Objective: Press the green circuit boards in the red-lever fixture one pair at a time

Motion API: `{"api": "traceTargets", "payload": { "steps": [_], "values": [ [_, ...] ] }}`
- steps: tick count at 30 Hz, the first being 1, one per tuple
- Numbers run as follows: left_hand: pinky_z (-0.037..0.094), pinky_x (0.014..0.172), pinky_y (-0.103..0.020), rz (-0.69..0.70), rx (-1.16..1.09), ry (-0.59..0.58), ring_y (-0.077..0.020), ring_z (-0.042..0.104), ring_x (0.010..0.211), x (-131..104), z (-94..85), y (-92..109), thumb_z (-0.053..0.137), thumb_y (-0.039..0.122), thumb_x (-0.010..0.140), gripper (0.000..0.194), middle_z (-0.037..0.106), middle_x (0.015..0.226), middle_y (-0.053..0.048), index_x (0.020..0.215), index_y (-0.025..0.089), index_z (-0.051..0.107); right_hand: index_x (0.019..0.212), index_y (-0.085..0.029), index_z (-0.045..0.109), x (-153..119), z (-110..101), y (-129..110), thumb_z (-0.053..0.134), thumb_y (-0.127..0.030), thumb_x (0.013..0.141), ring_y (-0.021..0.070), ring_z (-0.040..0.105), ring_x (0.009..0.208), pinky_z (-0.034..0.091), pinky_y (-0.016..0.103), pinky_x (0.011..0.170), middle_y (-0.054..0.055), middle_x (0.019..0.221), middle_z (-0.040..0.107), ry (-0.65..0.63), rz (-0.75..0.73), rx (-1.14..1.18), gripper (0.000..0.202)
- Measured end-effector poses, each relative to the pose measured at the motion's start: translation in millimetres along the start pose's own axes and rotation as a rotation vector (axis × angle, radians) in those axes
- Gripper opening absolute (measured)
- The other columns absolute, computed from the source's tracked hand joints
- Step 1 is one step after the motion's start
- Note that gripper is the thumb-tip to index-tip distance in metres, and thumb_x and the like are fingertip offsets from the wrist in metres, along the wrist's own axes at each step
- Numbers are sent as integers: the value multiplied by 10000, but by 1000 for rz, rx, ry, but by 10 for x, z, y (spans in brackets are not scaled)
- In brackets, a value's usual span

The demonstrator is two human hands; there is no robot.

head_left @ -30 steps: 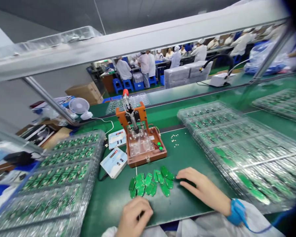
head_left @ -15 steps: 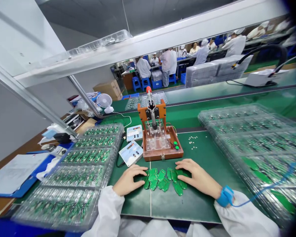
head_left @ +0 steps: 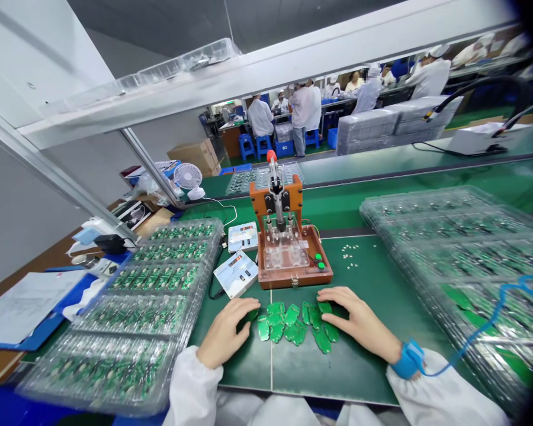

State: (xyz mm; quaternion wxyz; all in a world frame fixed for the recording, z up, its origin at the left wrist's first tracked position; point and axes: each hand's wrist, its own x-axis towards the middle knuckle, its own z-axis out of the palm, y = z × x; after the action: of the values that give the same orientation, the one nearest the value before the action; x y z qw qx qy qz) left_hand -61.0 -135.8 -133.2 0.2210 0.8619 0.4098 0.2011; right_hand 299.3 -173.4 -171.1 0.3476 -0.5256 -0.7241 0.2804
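Several small green circuit boards lie in a loose cluster on the green mat. My left hand is curled at the cluster's left side, with one green circuit board between its fingers and thumb, partly hidden. On the other side, my right hand has its index finger and thumb around another circuit board at the cluster's right edge. A blue wrist strap with a coiled cord is on my right wrist. Just beyond the boards stands an orange-brown test fixture with a red-knobbed lever.
Clear plastic trays of boards stand at left and right. Two white meter boxes sit left of the fixture, and small pale pieces lie to its right. A shelf crosses overhead. People work in the background.
My left hand has drawn a little left, away from the cluster, with a circuit board in its fingers. The right hand has barely moved. The view has shifted slightly.
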Motion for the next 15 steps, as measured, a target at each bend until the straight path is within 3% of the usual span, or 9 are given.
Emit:
{"api": "traceTargets", "payload": {
  "steps": [4,6,9,12,15],
  "values": [
    [525,1084,-442,50,-17,71,-212,639,1240,-130,19,-68,347,-17,825,583,720,1264,-47,1196,255,704,1156,-310,725,-14,-33,-78,690,-465,929,289,643,1231,550,496,1052,73,1281,720,56,-8,13,277],
    [535,1064,-441,-12,-32,197,-223,646,1225,-182,50,-72,365,28,890,465,721,1247,-58,1108,240,717,1155,-319,725,-5,-52,-111,689,-482,926,290,652,1219,559,493,1036,69,1271,726,90,-19,8,283],
    [590,910,-406,-197,21,357,-242,691,1038,-228,139,-24,534,264,984,190,728,1096,-73,1025,226,715,1085,-314,734,52,-80,-153,682,-494,927,299,651,1220,558,499,1024,73,1269,727,142,-37,-2,246],
    [587,849,-410,-286,134,376,-263,672,972,-241,255,22,665,420,933,222,701,1034,-63,1038,234,726,1002,-291,719,192,-119,-203,680,-467,932,310,631,1245,523,523,1052,82,1275,722,189,-68,-10,193],
    [581,868,-426,-250,188,350,-267,661,992,-252,335,2,654,396,943,216,692,1081,-60,1084,257,739,984,-277,702,413,-166,-261,685,-432,933,305,637,1225,517,520,1044,86,1252,730,233,-110,-40,164]
  ]
}}
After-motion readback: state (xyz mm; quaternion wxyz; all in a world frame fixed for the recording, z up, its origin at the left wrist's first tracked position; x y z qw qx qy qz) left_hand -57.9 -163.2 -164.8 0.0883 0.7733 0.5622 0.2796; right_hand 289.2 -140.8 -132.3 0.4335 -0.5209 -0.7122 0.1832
